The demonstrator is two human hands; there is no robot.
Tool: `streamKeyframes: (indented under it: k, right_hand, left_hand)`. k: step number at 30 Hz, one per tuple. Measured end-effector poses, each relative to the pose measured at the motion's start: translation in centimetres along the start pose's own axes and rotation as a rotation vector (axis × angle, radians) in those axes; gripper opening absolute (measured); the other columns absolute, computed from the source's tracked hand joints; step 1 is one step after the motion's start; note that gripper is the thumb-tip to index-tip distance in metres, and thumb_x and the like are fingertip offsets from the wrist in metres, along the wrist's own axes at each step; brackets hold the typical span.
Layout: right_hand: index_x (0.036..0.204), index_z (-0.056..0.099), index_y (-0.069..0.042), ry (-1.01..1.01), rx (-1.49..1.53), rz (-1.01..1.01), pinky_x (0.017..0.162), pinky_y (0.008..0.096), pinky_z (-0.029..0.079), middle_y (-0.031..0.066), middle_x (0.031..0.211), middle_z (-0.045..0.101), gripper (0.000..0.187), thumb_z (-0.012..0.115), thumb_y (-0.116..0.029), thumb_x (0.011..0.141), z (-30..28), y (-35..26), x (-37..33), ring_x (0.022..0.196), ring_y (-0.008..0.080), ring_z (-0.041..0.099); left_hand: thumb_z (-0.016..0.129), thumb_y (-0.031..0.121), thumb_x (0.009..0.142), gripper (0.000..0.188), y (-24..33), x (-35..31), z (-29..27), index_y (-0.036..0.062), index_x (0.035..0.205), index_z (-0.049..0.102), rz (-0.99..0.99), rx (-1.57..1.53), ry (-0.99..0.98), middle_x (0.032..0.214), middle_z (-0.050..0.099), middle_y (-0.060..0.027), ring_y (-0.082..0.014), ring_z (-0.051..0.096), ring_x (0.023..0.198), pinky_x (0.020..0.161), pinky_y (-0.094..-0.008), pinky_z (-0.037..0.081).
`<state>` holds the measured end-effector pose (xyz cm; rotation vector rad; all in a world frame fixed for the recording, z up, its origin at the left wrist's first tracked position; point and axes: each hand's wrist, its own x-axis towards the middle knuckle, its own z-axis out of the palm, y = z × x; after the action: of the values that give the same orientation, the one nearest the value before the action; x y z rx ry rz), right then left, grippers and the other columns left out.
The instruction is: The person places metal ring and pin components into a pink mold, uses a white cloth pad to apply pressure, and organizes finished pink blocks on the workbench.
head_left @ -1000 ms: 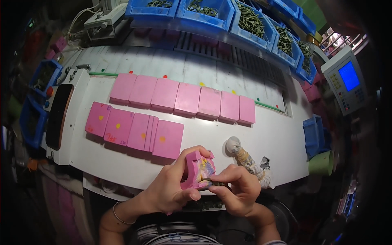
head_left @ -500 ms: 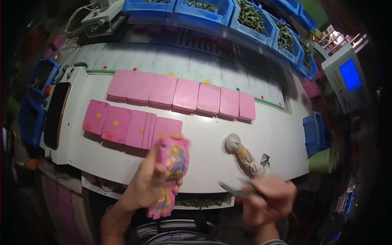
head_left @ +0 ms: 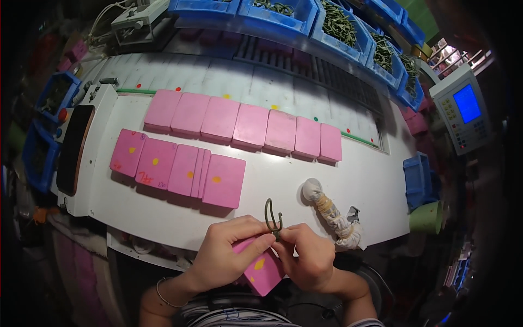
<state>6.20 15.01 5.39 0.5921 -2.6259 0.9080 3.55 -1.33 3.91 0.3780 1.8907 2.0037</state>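
Observation:
My left hand (head_left: 226, 252) is closed around a pink rubber mould (head_left: 266, 275) with yellow marks, low in the middle near the table's front edge. A thin green curved piece (head_left: 268, 211), looped like a hook and wax-like, stands up from between my fingertips at the mould's upper corner. My right hand (head_left: 310, 257) pinches at the base of this piece, beside the left thumb. The fingers partly cover where the piece meets the mould. Just beyond lies a row of pink moulds (head_left: 224, 182) with yellow dots, and behind it a longer row of plain pink moulds (head_left: 250, 125).
A cloth-wrapped arm with a rounded end (head_left: 329, 212) rises from the table on the right. Blue bins (head_left: 280, 19) of green pieces line the back. A control box with a blue screen (head_left: 463, 109) stands at right, a dark phone-like slab (head_left: 76, 150) at left.
My right hand has come left to meet my left hand, bringing the green piece. The mould, bent with its yellow-and-purple patterned side showing, now appears flatter, lower and turned.

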Motion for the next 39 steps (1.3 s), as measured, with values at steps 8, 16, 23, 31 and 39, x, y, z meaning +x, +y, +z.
streamKeyframes:
  k: [8, 16, 23, 31, 39]
  right_hand:
    - [0.088, 0.055, 0.002, -0.169, -0.082, -0.080, 0.041, 0.0320, 0.043, 0.0115, 0.067, 0.054, 0.017, 0.065, 0.004, 0.075, -0.3, 0.6, -0.4, 0.049, 0.0244, 0.055]
    - [0.088, 0.050, 0.002, -0.307, 0.067, -0.134, 0.042, 0.0310, 0.045, 0.0127, 0.071, 0.052, 0.012, 0.056, -0.005, 0.079, -0.4, 1.1, -1.3, 0.052, 0.0244, 0.056]
    - [0.096, 0.056, -0.002, -0.613, 0.261, 0.131, 0.055, 0.0383, 0.048, 0.0130, 0.075, 0.055, 0.017, 0.058, -0.013, 0.084, -1.7, 2.0, -2.3, 0.063, 0.0326, 0.058]
    - [0.085, 0.062, 0.001, -0.413, 0.508, 0.348, 0.055, 0.0269, 0.045, 0.0107, 0.067, 0.062, 0.012, 0.062, -0.011, 0.083, -6.0, 4.8, 3.6, 0.059, 0.0128, 0.058]
    - [0.076, 0.064, 0.003, 0.436, -0.048, 0.402, 0.044, 0.0249, 0.045, 0.0076, 0.060, 0.062, 0.012, 0.061, -0.008, 0.078, -19.8, 17.9, 13.4, 0.047, 0.0107, 0.058]
  left_hand:
    - [0.060, 0.007, 0.083, 0.012, -0.7, 0.0, 0.9, -0.0031, 0.089, 0.065, 0.030, 0.065, 0.039, 0.076, 0.062, -0.0106, -0.0144, 0.058, 0.065, 0.061, -0.0256, 0.045]
    - [0.059, 0.006, 0.083, 0.013, -0.1, -0.1, -0.2, -0.0042, 0.088, 0.064, -0.035, 0.154, -0.038, 0.078, 0.062, -0.0098, -0.0135, 0.058, 0.069, 0.064, -0.0251, 0.045]
    - [0.054, 0.001, 0.083, 0.014, 0.7, 0.1, -1.4, -0.0054, 0.088, 0.065, -0.147, 0.093, -0.080, 0.083, 0.065, -0.0103, -0.0133, 0.059, 0.076, 0.073, -0.0248, 0.046]
    - [0.058, 0.008, 0.083, 0.018, 0.5, 1.7, 0.9, -0.0024, 0.096, 0.064, -0.146, 0.107, -0.197, 0.085, 0.065, -0.0114, -0.0148, 0.062, 0.077, 0.071, -0.0246, 0.047]
    - [0.044, 0.031, 0.095, 0.041, -2.1, 2.4, 0.4, -0.0046, 0.109, 0.058, -0.133, -0.069, -0.189, 0.080, 0.064, -0.0114, -0.0130, 0.058, 0.065, 0.063, -0.0229, 0.047]
